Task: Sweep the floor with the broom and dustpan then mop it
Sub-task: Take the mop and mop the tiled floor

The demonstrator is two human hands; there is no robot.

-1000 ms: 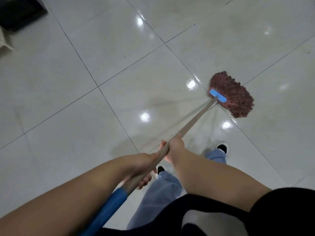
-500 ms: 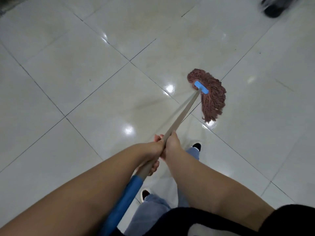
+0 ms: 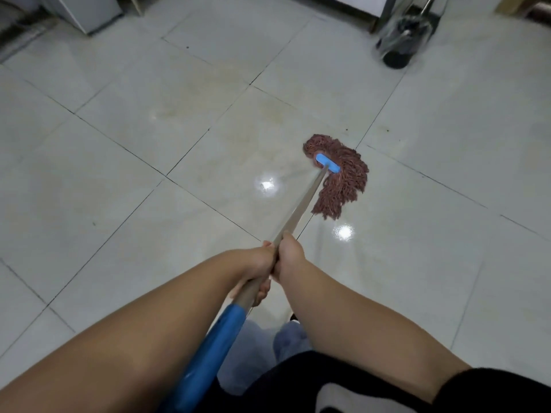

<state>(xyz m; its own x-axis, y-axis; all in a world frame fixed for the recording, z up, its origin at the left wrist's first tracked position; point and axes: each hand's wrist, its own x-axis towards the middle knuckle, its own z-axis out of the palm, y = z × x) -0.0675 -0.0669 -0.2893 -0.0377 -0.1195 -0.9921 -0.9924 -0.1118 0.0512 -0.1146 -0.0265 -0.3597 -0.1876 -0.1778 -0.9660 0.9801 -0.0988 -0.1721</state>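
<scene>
Mop [image 3: 301,210]: soft, likely damp-heavy head ahead of hands; left hand [image 3: 258,263] and right hand [image 3: 290,257] both grip stiff mid-shaft.

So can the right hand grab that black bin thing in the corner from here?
Probably not. The right hand grips the mop handle, and the black bin stands far off across open floor, beyond the mop head. Nothing blocks it; it looks too far.

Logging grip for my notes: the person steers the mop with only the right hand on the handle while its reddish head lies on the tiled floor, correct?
Not quite. The head view shows both the left hand and right hand gripping the handle; the reddish mop head does lie on the tiled floor.
</scene>
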